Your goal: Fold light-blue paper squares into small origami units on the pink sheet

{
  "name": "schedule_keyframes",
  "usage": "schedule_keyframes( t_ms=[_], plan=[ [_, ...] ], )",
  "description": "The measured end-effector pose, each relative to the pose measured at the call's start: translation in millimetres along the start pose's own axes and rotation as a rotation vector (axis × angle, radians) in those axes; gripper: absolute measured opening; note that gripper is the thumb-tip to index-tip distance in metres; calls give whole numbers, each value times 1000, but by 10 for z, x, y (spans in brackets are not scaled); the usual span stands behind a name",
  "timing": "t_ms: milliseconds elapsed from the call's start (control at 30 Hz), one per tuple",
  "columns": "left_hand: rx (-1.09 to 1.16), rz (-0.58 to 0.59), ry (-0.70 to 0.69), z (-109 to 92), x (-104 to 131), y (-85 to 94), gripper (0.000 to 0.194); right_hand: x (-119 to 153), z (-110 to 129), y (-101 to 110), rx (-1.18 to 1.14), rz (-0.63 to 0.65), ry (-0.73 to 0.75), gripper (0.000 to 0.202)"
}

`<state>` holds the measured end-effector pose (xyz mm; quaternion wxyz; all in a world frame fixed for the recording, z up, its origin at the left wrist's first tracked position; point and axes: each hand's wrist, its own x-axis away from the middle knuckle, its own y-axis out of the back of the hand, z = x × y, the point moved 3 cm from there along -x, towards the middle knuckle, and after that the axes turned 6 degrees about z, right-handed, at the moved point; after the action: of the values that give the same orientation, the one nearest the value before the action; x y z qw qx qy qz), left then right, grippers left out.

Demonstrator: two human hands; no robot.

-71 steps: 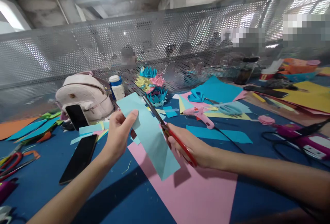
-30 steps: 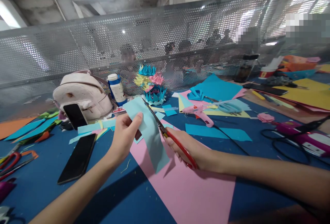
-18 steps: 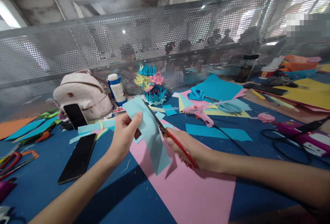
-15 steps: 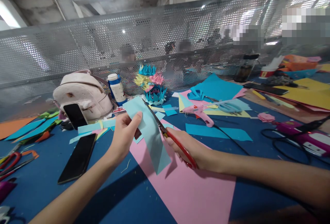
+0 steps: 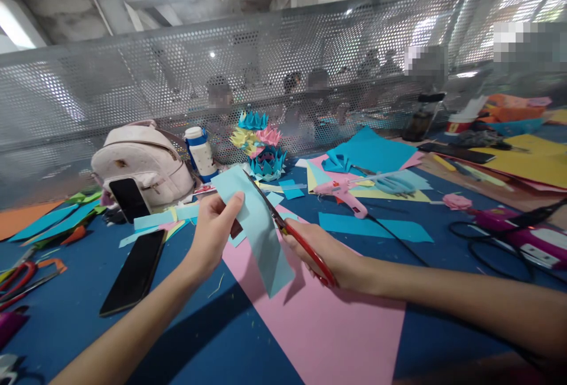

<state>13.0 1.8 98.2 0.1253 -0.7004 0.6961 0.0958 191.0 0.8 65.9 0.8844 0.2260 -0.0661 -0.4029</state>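
A light blue paper strip point(image 5: 261, 237) hangs over a pink sheet point(image 5: 341, 338), pinched between the thumb and fingers of my left hand point(image 5: 215, 225). My right hand point(image 5: 332, 255) is closed round the red handles of a pair of scissors point(image 5: 310, 250). The scissor blades point up and away, along the strip's right edge near its upper part. Small light blue paper pieces lie partly hidden behind the strip.
Left of my hands are a black phone point(image 5: 133, 273), a white backpack point(image 5: 142, 160) and a bottle point(image 5: 200, 152). Folded paper flowers point(image 5: 266, 160) stand ahead. To the right lie a pink glue gun point(image 5: 343, 191) with its cable, a blue strip point(image 5: 376, 227) and a purple power strip point(image 5: 522, 234).
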Motion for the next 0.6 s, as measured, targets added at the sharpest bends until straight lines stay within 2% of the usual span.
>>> schedule_keyframes(
  t_ms=[267, 467, 600],
  plan=[
    [12, 13, 11, 35, -23, 19, 39, 0, -42, 22, -50, 3, 18, 30],
    [9, 6, 6, 27, -29, 36, 38, 25, 23, -16, -94, 27, -51, 27],
    [-12, -34, -2, 6, -50, 66, 38, 14, -64, -27, -118, 27, -78, 26]
  ],
)
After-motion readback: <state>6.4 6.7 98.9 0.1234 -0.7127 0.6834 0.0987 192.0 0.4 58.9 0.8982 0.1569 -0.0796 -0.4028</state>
